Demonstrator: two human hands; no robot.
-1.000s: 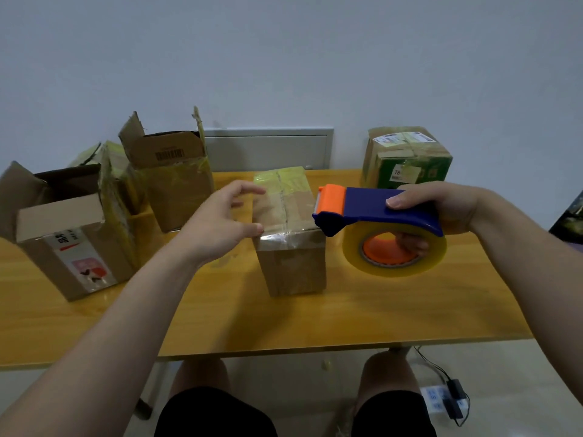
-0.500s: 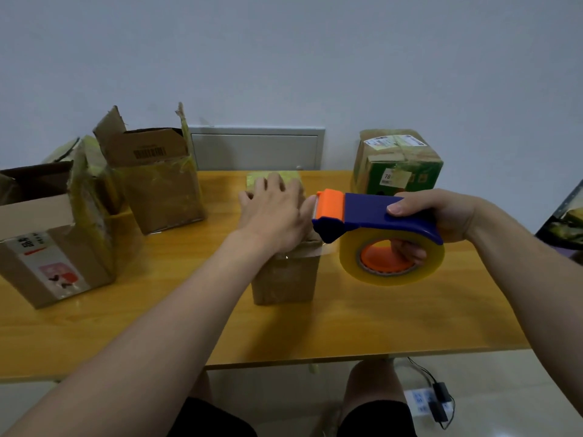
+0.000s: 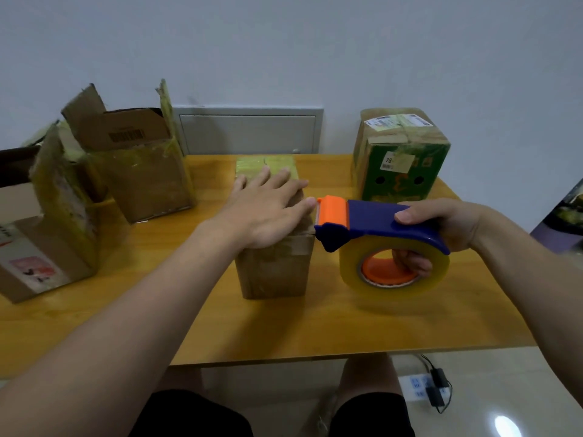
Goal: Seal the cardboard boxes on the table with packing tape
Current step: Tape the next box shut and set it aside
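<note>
The small brown box (image 3: 274, 269) stands at centre frame on the wooden table (image 3: 315, 326), top glossy with yellowish tape. The left hand (image 3: 265, 212) lies flat on it, fingers straight — spread wider than half a second ago. The right hand (image 3: 448, 228) grasps the blue-and-orange tape dispenser (image 3: 372, 220), its nose seemingly touching the box. Upper right, a green box (image 3: 400, 184) carries a tag reading "78" — other labels illegible.

Glossy wooden table (image 3: 315, 326), cardboard boxes (image 3: 274, 269)
</note>
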